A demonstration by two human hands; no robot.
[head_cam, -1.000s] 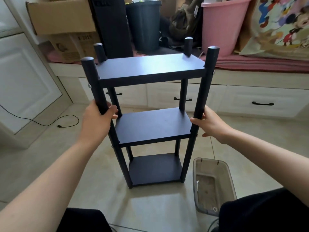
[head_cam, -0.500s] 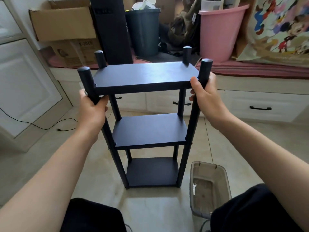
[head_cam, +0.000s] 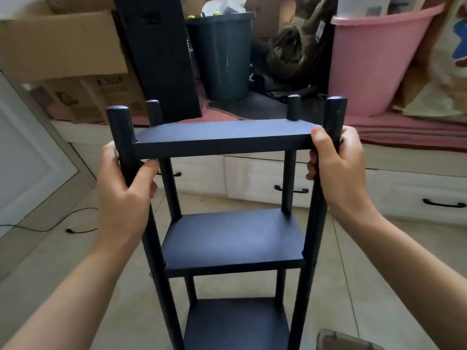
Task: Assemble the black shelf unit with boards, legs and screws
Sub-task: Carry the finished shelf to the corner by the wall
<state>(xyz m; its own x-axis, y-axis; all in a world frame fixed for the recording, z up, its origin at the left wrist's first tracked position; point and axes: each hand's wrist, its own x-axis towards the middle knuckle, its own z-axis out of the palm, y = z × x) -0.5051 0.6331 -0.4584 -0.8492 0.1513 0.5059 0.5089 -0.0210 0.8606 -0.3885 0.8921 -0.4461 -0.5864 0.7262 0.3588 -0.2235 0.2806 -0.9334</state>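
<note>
The black shelf unit (head_cam: 232,236) stands upright in front of me, three boards joined by round legs, its foot cut off by the lower frame edge. My left hand (head_cam: 126,195) grips the near left leg (head_cam: 121,132) just under the top board (head_cam: 222,135). My right hand (head_cam: 336,170) grips the near right leg (head_cam: 334,114) at the top board's corner, thumb lying on the board's front edge. Both far legs poke up behind the top board.
A grey plastic bin (head_cam: 346,341) shows at the bottom right on the tiled floor. Behind the shelf runs a low white drawer bench (head_cam: 252,178) carrying a cardboard box (head_cam: 63,41), a dark waste bin (head_cam: 225,54) and a pink tub (head_cam: 374,61). A black cable (head_cam: 63,228) lies left.
Both hands slid up the near legs to the top board. The shelf now appears closer and larger, with its foot out of frame.
</note>
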